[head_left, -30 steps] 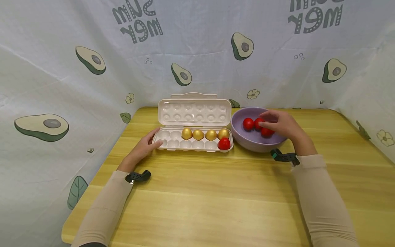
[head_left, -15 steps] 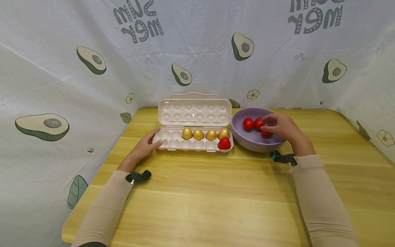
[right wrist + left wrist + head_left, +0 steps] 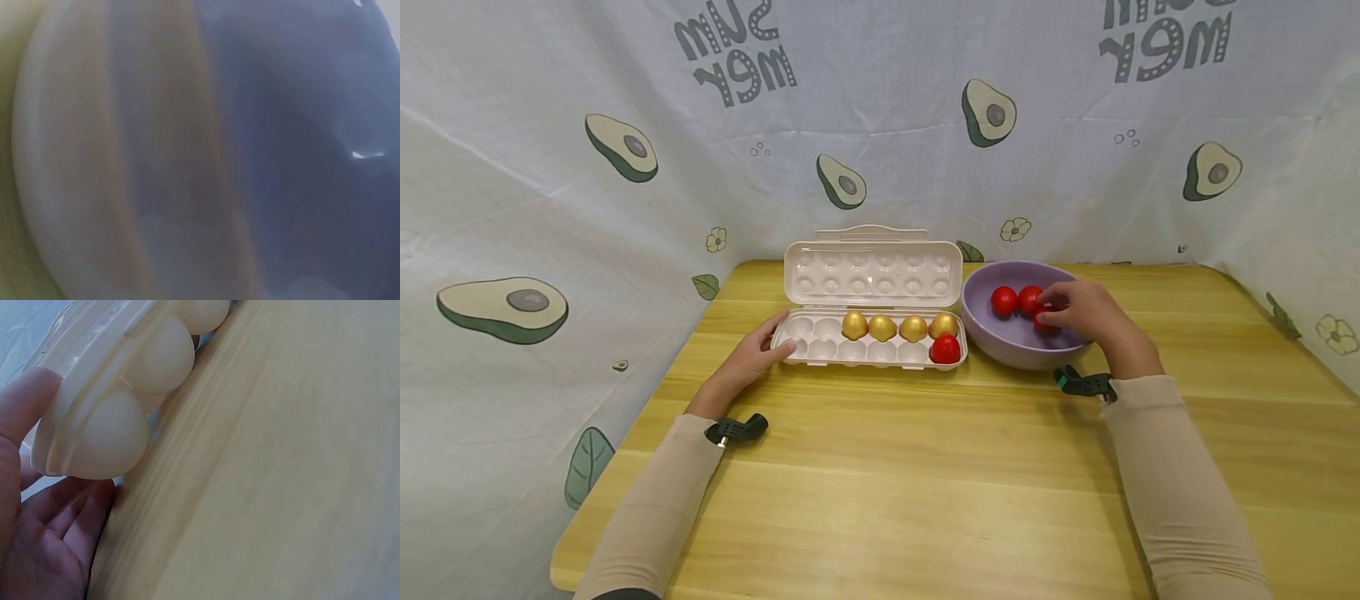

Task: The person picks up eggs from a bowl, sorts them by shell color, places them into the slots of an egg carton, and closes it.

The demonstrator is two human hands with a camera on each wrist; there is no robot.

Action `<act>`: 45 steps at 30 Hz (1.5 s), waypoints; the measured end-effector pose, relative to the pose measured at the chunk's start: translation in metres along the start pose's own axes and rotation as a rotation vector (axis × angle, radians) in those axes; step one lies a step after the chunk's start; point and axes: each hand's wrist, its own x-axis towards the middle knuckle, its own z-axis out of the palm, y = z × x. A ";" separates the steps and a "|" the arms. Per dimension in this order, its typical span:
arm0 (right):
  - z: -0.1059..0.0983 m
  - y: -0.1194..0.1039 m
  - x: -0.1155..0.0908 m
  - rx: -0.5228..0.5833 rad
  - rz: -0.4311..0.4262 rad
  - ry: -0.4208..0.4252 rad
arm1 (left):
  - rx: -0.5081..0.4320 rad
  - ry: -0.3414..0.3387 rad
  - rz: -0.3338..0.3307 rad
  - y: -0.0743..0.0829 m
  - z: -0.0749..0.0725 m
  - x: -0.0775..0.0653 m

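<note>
In the head view, a cream egg carton (image 3: 871, 350) stands with its lid (image 3: 872, 273) raised. Several gold eggs (image 3: 882, 327) fill the right part of its back row, and one red egg (image 3: 945, 349) is at the right end of the front row. My left hand (image 3: 751, 353) grips the carton's left end, with the thumb (image 3: 31, 403) on the rim and the other fingers below in the left wrist view. Inside the purple bowl (image 3: 1000, 333), my right hand (image 3: 1086, 310) pinches a red egg (image 3: 1045, 319), partly covered by the fingers.
Two more red eggs lie in the bowl, one to the left (image 3: 1003, 302) and one in the middle (image 3: 1029, 301). The bowl sits right beside the carton on the wooden table (image 3: 887, 475). A printed cloth (image 3: 910, 183) hangs behind. Only bowl wall (image 3: 300, 156) fills most of the right wrist view.
My right hand has shifted slightly left and lower in the bowl, its fingers coming onto the rightmost red egg. The left hand and carton have stayed put.
</note>
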 end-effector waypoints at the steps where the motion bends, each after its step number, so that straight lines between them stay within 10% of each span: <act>1: 0.000 0.000 0.000 -0.005 -0.004 -0.006 | -0.001 -0.001 0.003 0.000 0.000 0.000; 45: 0.009 -0.007 0.003 -0.159 -0.080 -0.128 | -0.039 -0.038 0.003 0.028 0.001 -0.012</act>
